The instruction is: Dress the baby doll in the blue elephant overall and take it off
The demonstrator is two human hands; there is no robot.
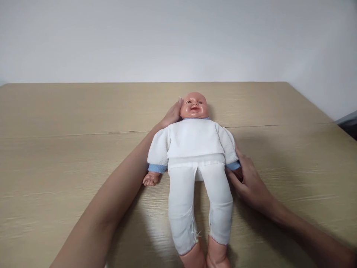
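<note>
A baby doll (195, 149) lies on its back on the wooden table (69, 111), head away from me. It wears a white top with blue cuffs and white trousers. My left hand (171, 115) cups the left side of the doll's head, fingers curved against it. My right hand (248, 178) rests at the doll's hip on the right, fingers closed over the doll's hand by the blue cuff. The doll's other hand (150, 179) lies free on the table. Its bare feet (205, 257) reach the bottom edge of the view.
A plain white wall (178, 37) stands behind the table. The table's right edge (315, 108) runs diagonally at the far right, with something dark beyond it.
</note>
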